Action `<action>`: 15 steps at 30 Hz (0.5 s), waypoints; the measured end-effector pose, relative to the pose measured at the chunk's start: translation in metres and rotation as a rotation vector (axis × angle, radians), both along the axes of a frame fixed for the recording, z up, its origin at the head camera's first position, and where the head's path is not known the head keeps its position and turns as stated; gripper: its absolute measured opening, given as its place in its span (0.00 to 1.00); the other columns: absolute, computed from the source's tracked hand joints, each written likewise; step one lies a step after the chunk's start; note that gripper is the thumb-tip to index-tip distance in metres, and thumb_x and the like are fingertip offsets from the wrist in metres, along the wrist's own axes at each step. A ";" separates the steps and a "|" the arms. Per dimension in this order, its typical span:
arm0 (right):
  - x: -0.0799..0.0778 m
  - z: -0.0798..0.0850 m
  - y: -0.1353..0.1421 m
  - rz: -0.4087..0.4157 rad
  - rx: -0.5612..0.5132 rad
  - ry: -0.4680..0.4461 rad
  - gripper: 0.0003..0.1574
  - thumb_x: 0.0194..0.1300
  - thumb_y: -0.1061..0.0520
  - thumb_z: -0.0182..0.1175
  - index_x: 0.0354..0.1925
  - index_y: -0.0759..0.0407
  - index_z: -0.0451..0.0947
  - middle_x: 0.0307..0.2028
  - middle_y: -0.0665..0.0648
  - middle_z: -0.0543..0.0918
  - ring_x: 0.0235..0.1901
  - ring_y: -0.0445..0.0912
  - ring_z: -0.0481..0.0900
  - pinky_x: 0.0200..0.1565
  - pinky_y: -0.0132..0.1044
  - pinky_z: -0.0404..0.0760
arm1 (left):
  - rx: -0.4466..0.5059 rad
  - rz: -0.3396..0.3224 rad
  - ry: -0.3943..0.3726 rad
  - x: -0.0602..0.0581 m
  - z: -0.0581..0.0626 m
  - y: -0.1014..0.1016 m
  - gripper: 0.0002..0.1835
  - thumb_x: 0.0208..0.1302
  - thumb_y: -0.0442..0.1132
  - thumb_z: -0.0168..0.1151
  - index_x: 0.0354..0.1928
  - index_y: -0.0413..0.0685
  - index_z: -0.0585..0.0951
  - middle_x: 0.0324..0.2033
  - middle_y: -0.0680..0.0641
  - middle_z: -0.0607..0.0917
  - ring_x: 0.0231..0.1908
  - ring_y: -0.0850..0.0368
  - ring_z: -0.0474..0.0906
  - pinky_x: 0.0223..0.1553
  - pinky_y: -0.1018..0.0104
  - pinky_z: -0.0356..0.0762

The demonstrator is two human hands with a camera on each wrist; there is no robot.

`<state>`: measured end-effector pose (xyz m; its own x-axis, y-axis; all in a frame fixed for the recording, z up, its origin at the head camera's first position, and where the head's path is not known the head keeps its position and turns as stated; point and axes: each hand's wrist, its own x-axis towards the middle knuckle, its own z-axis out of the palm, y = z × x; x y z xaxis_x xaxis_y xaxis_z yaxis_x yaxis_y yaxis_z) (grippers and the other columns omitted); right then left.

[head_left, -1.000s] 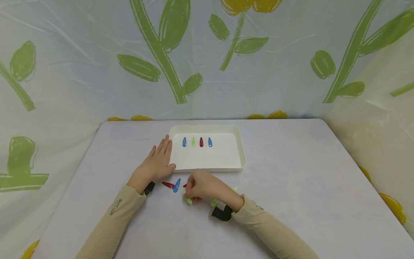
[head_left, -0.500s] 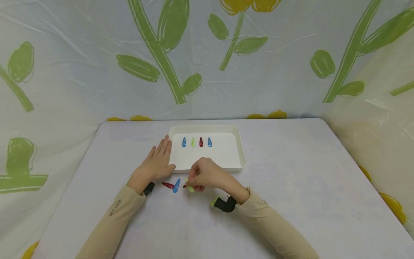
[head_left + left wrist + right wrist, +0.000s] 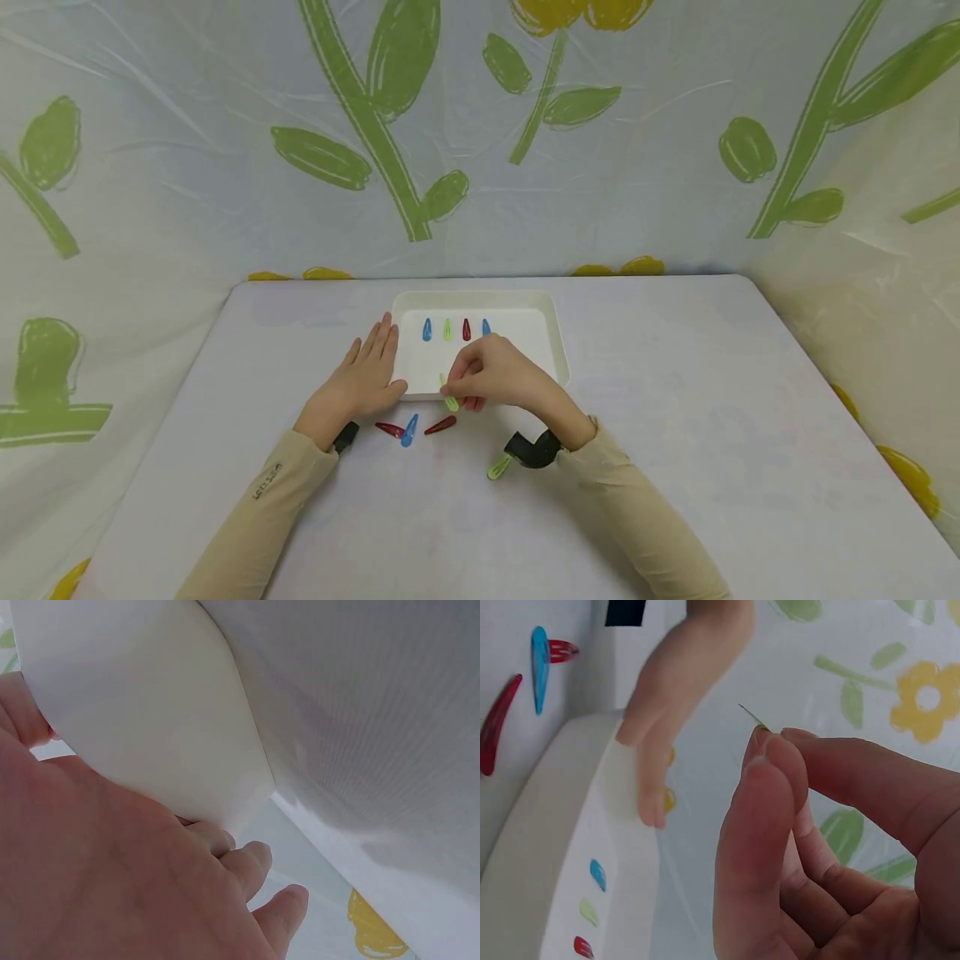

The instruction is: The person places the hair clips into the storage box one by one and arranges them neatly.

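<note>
My right hand pinches a light green snap hair clip between thumb and fingertips, over the near rim of the white tray. Only a thin edge of this clip shows in the right wrist view. With fingers straight, my left hand rests against the tray's left side; the left wrist view shows its fingers along the tray wall. Inside the tray, a row runs blue clip, green clip, red clip, then another blue clip, partly covered by my right hand.
In front of the tray, a blue clip lies across a red clip, with another red clip to their right. A green clip lies by the right wrist's black strap. A flowered curtain hangs behind the table.
My right hand has lifted the green clip from the table and carried it forward to the tray's near rim, uncovering the red clip below. The left hand has stayed put.
</note>
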<state>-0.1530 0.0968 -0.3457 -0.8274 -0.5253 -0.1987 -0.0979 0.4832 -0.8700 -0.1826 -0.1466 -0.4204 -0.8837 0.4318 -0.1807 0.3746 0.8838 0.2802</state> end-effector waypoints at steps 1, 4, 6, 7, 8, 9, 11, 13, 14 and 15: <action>-0.001 0.001 0.002 0.000 -0.016 0.008 0.07 0.60 0.60 0.69 0.26 0.61 0.83 0.19 0.54 0.82 0.19 0.45 0.80 0.31 0.46 0.85 | 0.000 -0.001 0.000 0.000 0.000 0.000 0.46 0.70 0.46 0.48 0.76 0.29 0.37 0.76 0.34 0.31 0.76 0.38 0.31 0.72 0.39 0.36; -0.006 0.002 0.007 0.006 -0.069 0.029 0.07 0.60 0.60 0.68 0.28 0.62 0.82 0.20 0.55 0.82 0.20 0.46 0.80 0.32 0.48 0.85 | -0.001 -0.002 0.000 0.000 -0.001 0.000 0.46 0.69 0.46 0.48 0.76 0.30 0.37 0.76 0.34 0.31 0.76 0.38 0.31 0.72 0.39 0.36; -0.009 0.001 0.010 0.009 -0.104 0.045 0.07 0.61 0.60 0.67 0.28 0.62 0.81 0.21 0.56 0.82 0.21 0.47 0.80 0.31 0.47 0.85 | -0.001 -0.002 0.001 -0.001 -0.001 0.000 0.46 0.69 0.46 0.48 0.76 0.30 0.37 0.76 0.34 0.31 0.76 0.38 0.31 0.72 0.39 0.36; -0.011 0.001 0.011 0.009 -0.121 0.051 0.07 0.61 0.60 0.67 0.29 0.62 0.81 0.22 0.58 0.82 0.21 0.47 0.80 0.32 0.48 0.85 | -0.001 -0.001 0.002 -0.001 -0.002 0.000 0.46 0.69 0.46 0.48 0.76 0.29 0.37 0.76 0.34 0.31 0.76 0.38 0.31 0.72 0.39 0.36; -0.012 0.000 0.012 0.012 -0.134 0.057 0.07 0.62 0.60 0.66 0.29 0.62 0.80 0.23 0.60 0.82 0.22 0.48 0.80 0.32 0.49 0.84 | 0.000 -0.001 0.002 0.000 -0.002 0.000 0.46 0.69 0.46 0.48 0.76 0.29 0.37 0.76 0.34 0.31 0.76 0.38 0.31 0.72 0.38 0.36; -0.014 -0.001 0.014 0.013 -0.146 0.063 0.07 0.63 0.60 0.66 0.30 0.62 0.79 0.24 0.62 0.82 0.22 0.49 0.80 0.32 0.49 0.84 | -0.002 -0.001 0.002 0.000 -0.001 0.000 0.46 0.69 0.46 0.48 0.76 0.29 0.37 0.76 0.34 0.31 0.76 0.38 0.31 0.72 0.38 0.36; -0.018 -0.003 0.016 0.010 -0.170 0.066 0.07 0.64 0.60 0.64 0.31 0.62 0.78 0.27 0.68 0.81 0.23 0.50 0.80 0.33 0.50 0.84 | -0.004 -0.001 0.002 0.000 -0.001 0.000 0.46 0.69 0.46 0.48 0.76 0.29 0.37 0.76 0.34 0.31 0.76 0.38 0.31 0.72 0.39 0.36; -0.021 -0.004 0.018 0.004 -0.194 0.066 0.07 0.65 0.60 0.63 0.32 0.62 0.77 0.29 0.71 0.80 0.23 0.51 0.79 0.33 0.49 0.83 | -0.005 0.000 0.002 0.000 -0.001 0.000 0.46 0.69 0.46 0.48 0.76 0.30 0.37 0.76 0.34 0.30 0.76 0.38 0.31 0.72 0.39 0.36; -0.024 -0.005 0.019 0.002 -0.202 0.070 0.07 0.66 0.60 0.63 0.32 0.62 0.77 0.28 0.71 0.80 0.23 0.51 0.79 0.32 0.47 0.83 | -0.008 0.000 0.003 0.000 -0.001 0.000 0.46 0.69 0.47 0.48 0.76 0.30 0.36 0.76 0.34 0.30 0.76 0.38 0.31 0.72 0.39 0.36; -0.025 -0.005 0.020 -0.002 -0.209 0.072 0.06 0.67 0.61 0.62 0.33 0.63 0.77 0.28 0.70 0.80 0.23 0.51 0.79 0.32 0.46 0.83 | -0.009 -0.001 0.003 0.000 -0.001 0.000 0.46 0.69 0.47 0.48 0.76 0.30 0.36 0.76 0.34 0.30 0.76 0.38 0.31 0.72 0.39 0.36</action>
